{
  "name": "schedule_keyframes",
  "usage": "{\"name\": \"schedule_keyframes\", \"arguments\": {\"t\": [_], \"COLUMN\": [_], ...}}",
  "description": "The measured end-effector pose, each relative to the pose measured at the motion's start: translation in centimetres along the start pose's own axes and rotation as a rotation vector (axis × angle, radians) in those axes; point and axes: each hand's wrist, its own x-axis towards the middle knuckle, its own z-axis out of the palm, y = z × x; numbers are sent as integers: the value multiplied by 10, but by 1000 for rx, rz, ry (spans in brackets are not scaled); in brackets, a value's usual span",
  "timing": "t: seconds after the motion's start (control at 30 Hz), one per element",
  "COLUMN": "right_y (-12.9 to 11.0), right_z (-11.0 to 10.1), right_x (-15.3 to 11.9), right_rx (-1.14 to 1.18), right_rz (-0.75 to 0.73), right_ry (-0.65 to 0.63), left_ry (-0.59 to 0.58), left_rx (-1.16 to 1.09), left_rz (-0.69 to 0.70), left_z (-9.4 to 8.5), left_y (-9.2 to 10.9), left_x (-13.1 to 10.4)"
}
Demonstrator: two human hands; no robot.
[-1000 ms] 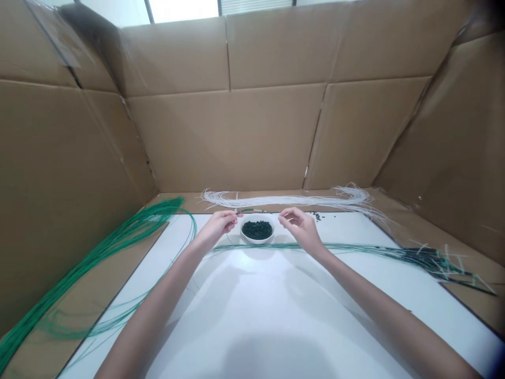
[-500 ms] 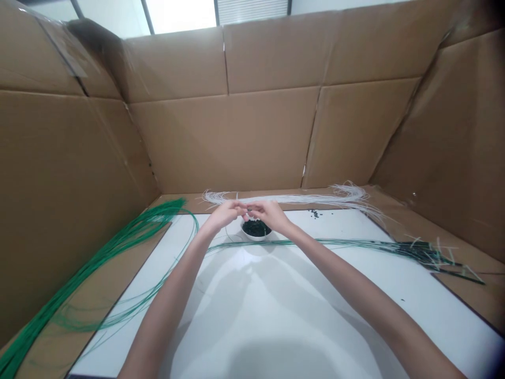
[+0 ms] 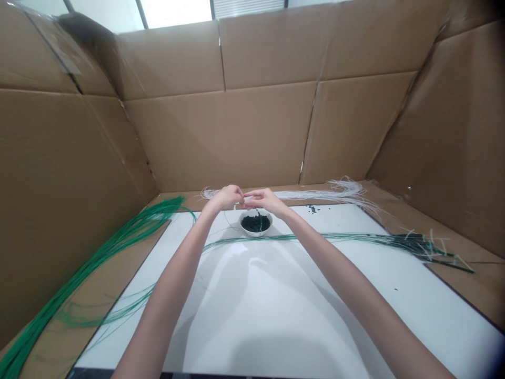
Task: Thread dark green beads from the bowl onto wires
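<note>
My left hand (image 3: 229, 196) and my right hand (image 3: 265, 200) meet fingertip to fingertip above the far rim of a white bowl (image 3: 241, 227). Small dark green, bead-like pieces (image 3: 252, 224) fill much of the bowl. The left fingers are pinched; a short pale strip shows below them, and a thin strand (image 3: 226, 215) curves down towards the table beside the bowl. The right fingers are also closed at their tips, but what lies between them is too small to make out. A dark, thin piece (image 3: 259, 213) stands up at the bowl's far side, below the right hand.
Green wires (image 3: 118, 242) lie in a long bundle at the left. White wires (image 3: 315, 195) stretch along the back. Thinner green strands (image 3: 347, 238) cross the white board (image 3: 252, 305), with dark ends at right. Loose dark bits (image 3: 313, 209) lie behind. Cardboard walls (image 3: 221, 137) surround everything.
Both hands have risen away from the bowl, so more of its contents shows. The fingertips stay together. The view has shifted slightly.
</note>
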Motion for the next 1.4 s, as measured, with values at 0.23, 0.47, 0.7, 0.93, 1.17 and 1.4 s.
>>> {"name": "schedule_keyframes", "arguments": {"t": [0.23,0.47,0.7,0.93,1.17,1.4], "right_y": [7,11,-5,-2,6,3], "right_z": [-7,-12,-9,-8,-9,-13], "right_x": [-1,-10,0,-8,-21,-22], "right_rx": [162,300,443,515,548,468], "right_rz": [105,151,70,85,85,93], "right_ry": [-9,-97,-37,-25,25,73], "left_ry": [-52,-150,-199,-87,-23,-62], "left_rx": [78,84,324,442,452,405], "left_rz": [-40,-19,-12,-68,-47,-35], "left_z": [-23,-48,-59,-69,-74,-76], "left_y": [20,47,75,85,83,80], "left_x": [5,4,7,12,13,7]}}
